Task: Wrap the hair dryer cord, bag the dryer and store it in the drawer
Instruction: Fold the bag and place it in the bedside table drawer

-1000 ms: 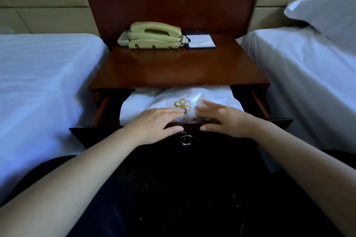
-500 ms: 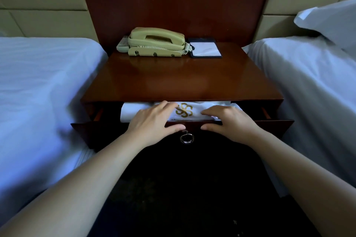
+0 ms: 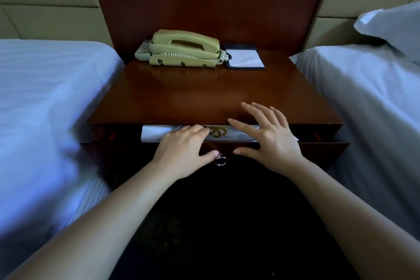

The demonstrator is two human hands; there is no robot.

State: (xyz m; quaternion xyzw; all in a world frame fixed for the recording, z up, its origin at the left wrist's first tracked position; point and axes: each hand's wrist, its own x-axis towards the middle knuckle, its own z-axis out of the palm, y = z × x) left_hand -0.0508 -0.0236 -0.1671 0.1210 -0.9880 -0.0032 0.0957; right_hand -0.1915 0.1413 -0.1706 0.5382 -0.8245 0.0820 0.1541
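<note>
The left hand (image 3: 181, 150) lies relaxed across the top edge of the drawer (image 3: 318, 152), its fingers reaching over onto the white bag (image 3: 156, 133) and its thumb stretched along the drawer front, touching the ring pull (image 3: 221, 161). The right hand (image 3: 270, 138) is released, fingers straight and spread, over the front edge of the table (image 3: 204, 95). Its thumb points at the drawer front, though I cannot tell whether it touches. The bag, printed with a gold emblem, sits inside the drawer and shows only through the narrow slot under the table top; its contents are hidden. A bed (image 3: 45, 98) flanks the table on the left and another bed (image 3: 363, 109) on the right. At the back of the table stand a telephone (image 3: 184, 49) and a notepad (image 3: 245, 58).
</note>
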